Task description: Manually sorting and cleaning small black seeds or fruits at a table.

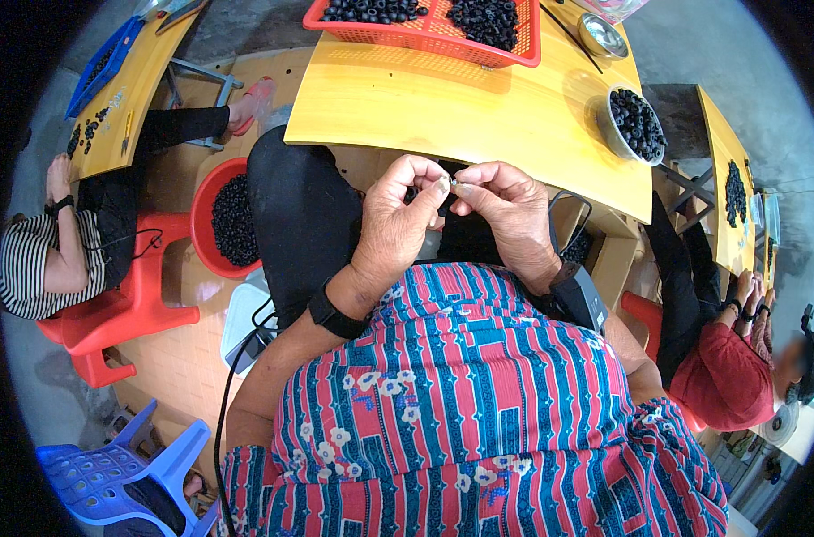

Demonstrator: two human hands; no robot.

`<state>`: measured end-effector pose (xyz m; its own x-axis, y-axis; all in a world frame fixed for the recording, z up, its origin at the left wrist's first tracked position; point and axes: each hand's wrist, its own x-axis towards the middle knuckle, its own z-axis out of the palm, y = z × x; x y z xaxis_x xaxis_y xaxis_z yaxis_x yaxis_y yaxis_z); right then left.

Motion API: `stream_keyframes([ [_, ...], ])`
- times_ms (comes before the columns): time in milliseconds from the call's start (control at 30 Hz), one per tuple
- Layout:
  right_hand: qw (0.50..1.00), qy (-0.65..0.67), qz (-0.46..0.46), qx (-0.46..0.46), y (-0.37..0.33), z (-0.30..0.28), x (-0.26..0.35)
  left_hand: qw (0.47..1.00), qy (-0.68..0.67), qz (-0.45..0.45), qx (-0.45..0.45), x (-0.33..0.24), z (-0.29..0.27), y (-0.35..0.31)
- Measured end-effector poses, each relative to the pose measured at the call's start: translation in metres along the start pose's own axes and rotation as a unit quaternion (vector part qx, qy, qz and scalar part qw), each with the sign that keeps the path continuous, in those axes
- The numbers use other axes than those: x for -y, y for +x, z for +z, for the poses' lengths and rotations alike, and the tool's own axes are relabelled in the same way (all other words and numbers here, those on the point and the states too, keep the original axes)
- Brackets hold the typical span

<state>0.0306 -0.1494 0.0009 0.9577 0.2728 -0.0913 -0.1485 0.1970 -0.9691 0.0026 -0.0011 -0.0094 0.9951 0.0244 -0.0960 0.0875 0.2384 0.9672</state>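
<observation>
My left hand [400, 215] and my right hand [513, 219] meet just off the near edge of the yellow table [407, 103], above my lap. Thumb and forefinger are pinched together on each hand, and the fingertips almost touch. A tiny pale spot shows between the two pinches, with something dark around it. What each hand holds is too small and too covered by fingers to name. On the table ahead, a red plastic basket [416, 38] carries many small black ring-shaped parts. To the right, a clear round tub [617, 134] is full of similar black parts [638, 123].
A metal bowl [602, 38] and a thin dark stick [573, 38] lie at the table's far right. Left of my leg stands a red basin [203, 219] of black parts. Cardboard boxes [615, 268] sit below right. Co-workers sit at side tables; a blue chair [111, 479] is behind left.
</observation>
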Motion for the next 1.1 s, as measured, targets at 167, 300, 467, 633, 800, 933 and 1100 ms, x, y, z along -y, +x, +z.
stream_keyframes([
  [167,0.999,0.026,-0.029,0.003,0.0007,-0.0020,-0.0030,1.000,-0.001,-0.018,0.022,-0.0027,-0.0008,-0.0002],
  [300,0.998,-0.029,-0.053,0.002,0.0003,-0.0024,0.0001,0.999,0.006,-0.022,0.024,-0.0038,-0.0008,-0.0012],
  [467,0.998,-0.041,-0.045,0.009,0.0012,-0.0032,0.0024,0.999,-0.015,-0.032,0.025,-0.0067,0.0003,-0.0021],
  [633,0.999,-0.024,-0.044,0.011,0.0023,-0.0014,0.0051,0.995,-0.073,-0.054,0.028,-0.0015,-0.0015,-0.0014],
  [800,0.995,-0.062,-0.072,0.020,0.0026,-0.0021,-0.0010,0.996,-0.038,-0.064,0.053,-0.0007,-0.0049,-0.0002],
  [933,0.989,-0.104,-0.099,0.036,0.0018,-0.0038,-0.0025,0.996,0.014,-0.074,0.050,-0.0070,-0.0031,-0.0007],
  [1100,0.994,-0.069,-0.074,0.031,0.0024,-0.0018,0.0002,0.996,-0.018,-0.068,0.046,-0.0050,-0.0029,-0.0009],
])
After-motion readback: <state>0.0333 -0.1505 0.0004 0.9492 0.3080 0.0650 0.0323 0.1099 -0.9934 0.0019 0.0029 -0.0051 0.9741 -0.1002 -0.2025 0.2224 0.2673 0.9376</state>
